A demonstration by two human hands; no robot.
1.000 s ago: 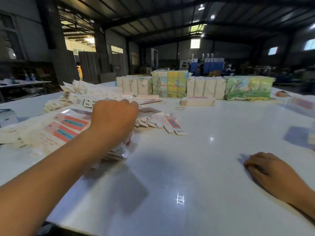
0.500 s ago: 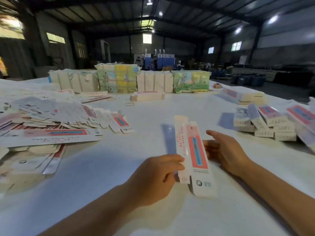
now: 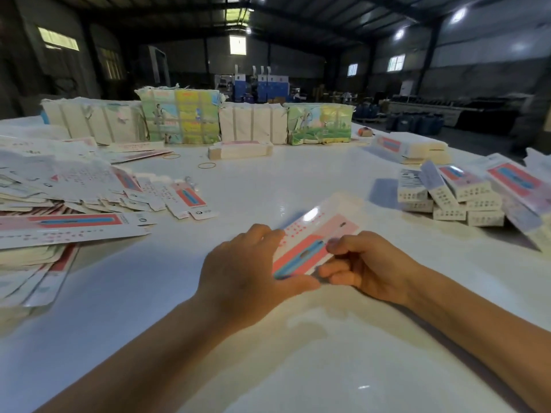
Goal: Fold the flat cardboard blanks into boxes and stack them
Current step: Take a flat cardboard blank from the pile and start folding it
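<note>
A flat cardboard blank (image 3: pixel 310 236), white with a red panel and a blue stripe, is held just above the white table (image 3: pixel 268 180) in front of me. My left hand (image 3: pixel 247 272) grips its near left edge, thumb under the near end. My right hand (image 3: pixel 366 269) pinches its right edge with curled fingers. The blank is blurred and tilts away to the upper right. A spread heap of flat blanks (image 3: pixel 68 198) lies at the left. Folded boxes (image 3: pixel 465 195) are stacked at the right.
Wrapped bundles of blanks (image 3: pixel 182 117) stand in a row along the table's far side, with a small flat pack (image 3: pixel 240 149) before them. Two rubber bands (image 3: pixel 207 165) lie near the middle. Another pack (image 3: pixel 411 147) sits far right.
My left hand took a blank from the left heap and brought it to the middle. Both hands now hold it, and it has turned from pointing away to slanting right.
</note>
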